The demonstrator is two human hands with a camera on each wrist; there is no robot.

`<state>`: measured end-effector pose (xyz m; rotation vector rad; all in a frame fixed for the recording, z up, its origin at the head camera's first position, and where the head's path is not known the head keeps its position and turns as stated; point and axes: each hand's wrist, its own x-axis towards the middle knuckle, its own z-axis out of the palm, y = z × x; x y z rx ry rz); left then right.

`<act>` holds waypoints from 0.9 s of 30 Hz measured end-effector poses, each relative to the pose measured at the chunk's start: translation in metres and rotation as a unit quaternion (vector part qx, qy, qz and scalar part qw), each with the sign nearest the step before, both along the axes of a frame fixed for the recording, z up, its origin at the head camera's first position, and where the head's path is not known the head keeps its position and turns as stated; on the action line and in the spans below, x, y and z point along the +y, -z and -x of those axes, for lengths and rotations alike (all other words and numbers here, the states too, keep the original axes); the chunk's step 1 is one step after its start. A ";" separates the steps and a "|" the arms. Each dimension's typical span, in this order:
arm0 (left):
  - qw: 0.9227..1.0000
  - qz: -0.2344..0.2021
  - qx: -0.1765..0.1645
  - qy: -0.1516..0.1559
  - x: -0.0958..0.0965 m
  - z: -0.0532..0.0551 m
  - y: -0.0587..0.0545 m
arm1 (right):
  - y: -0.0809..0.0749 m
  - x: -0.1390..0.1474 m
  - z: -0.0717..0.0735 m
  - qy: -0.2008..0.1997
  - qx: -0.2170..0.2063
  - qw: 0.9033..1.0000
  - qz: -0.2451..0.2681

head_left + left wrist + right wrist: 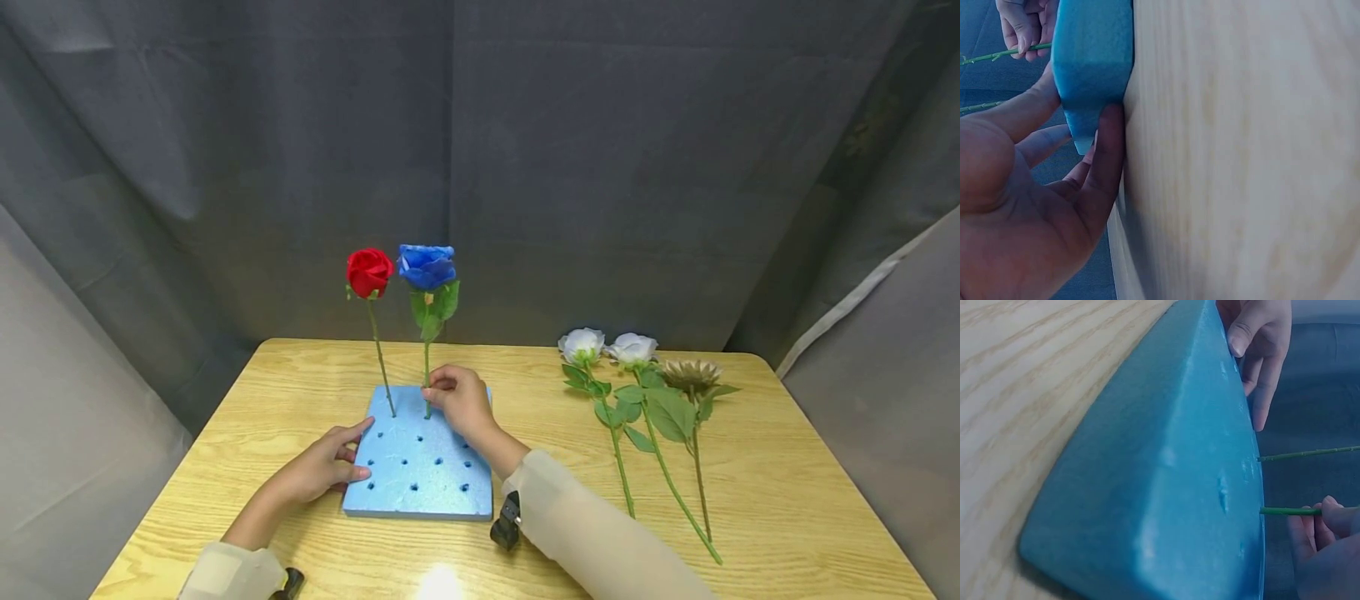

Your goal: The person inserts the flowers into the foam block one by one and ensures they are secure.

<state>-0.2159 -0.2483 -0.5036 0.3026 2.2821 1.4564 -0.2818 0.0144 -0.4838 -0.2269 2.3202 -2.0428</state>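
Note:
A blue foam block with rows of holes lies on the table. My left hand grips its left edge, thumb on top and other fingers along the side; the left wrist view shows fingers reaching low beside the block. My right hand pinches the green stem of a blue flower low down, just above a back-row hole. In the right wrist view, that stem meets the foam. To its left a red rose stands in another back hole, leaning slightly left, with no hand on it.
On the table's right side lie two white roses with leafy stems and a brownish, sunflower-like flower. Dark grey curtain hangs behind the wooden table, and lighter cloth hangs at both sides.

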 end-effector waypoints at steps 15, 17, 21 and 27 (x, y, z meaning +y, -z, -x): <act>1.000 0.004 0.003 0.004 0.000 0.000 -0.001 | 0.003 0.000 -0.003 -0.008 0.052 0.995 -0.082; 1.000 0.006 0.005 0.005 0.000 0.000 -0.001 | 0.004 0.000 -0.004 -0.010 0.060 0.994 -0.096; 1.000 0.008 0.007 0.005 0.000 0.000 -0.001 | 0.005 0.000 -0.004 -0.015 0.071 0.992 -0.105; 1.000 -0.002 -0.001 0.006 0.002 -0.001 -0.001 | 0.008 0.001 -0.004 -0.019 0.098 0.986 -0.134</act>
